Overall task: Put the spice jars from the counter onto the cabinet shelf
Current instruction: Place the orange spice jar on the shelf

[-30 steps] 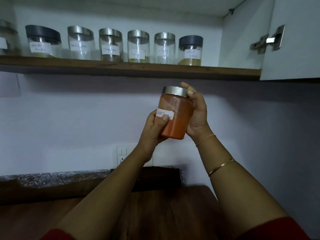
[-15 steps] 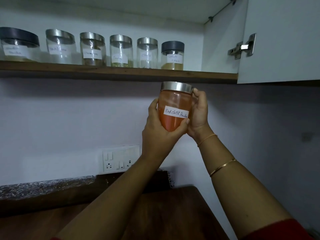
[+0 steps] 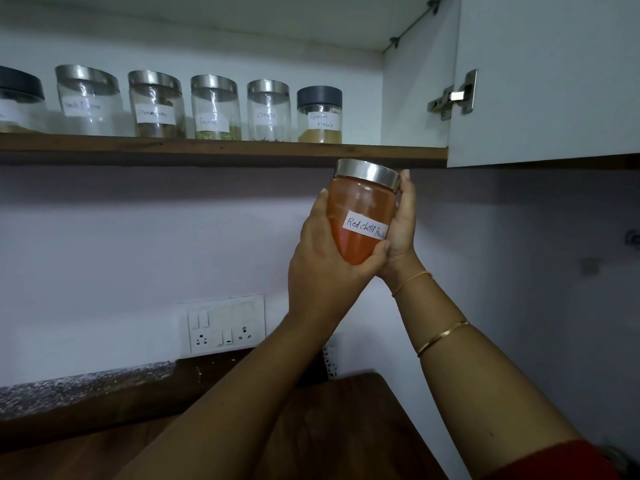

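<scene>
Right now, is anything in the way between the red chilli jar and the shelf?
Only the front edge of the shelf, just above the red chilli jar. The space right of the Garam Masala jar looks free; nothing else visible blocks it.

both arms raised; left hand [image 3: 325, 266], right hand [image 3: 402, 230] curled round jar [image 3: 360, 206]

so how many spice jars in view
7. Six line the shelf: a cropped jar at the left edge, four steel-lidded jars, the garam masala jar. Left hand and right hand hold the red chilli jar below. More may be hidden left.
</scene>
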Available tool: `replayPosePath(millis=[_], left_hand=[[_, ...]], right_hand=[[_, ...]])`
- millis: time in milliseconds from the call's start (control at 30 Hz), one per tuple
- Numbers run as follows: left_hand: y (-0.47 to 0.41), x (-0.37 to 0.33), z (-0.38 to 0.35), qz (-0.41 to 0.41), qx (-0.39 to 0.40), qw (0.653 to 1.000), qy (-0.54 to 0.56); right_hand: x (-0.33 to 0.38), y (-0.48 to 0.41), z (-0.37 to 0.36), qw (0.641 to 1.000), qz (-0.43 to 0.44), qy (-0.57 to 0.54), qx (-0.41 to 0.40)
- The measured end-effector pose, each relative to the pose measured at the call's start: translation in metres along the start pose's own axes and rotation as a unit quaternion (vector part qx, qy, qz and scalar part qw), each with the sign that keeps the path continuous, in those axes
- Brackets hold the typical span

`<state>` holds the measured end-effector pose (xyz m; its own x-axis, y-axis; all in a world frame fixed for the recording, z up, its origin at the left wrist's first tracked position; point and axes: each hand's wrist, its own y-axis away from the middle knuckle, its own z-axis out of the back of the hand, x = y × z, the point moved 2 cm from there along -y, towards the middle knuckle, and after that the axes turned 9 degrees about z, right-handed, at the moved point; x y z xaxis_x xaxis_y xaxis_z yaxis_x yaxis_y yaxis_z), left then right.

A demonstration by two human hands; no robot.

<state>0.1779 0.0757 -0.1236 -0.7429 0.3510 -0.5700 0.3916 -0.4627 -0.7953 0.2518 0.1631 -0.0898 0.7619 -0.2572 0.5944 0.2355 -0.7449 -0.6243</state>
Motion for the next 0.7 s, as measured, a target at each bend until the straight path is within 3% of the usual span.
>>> replayPosePath(millis=[533, 700], left_hand=[[-0.018, 0.004, -0.012, 0.028, 0.012, 0.994, 0.101], [-0.043, -0.012, -0.018, 0.02, -0.008, 0.993, 0.113]], right_hand=[[0.026, -0.005, -0.008, 0.982, 0.025, 0.188, -0.011], [0.046, -0.009, -0.014, 0.958, 0.056, 0.276, 0.051]])
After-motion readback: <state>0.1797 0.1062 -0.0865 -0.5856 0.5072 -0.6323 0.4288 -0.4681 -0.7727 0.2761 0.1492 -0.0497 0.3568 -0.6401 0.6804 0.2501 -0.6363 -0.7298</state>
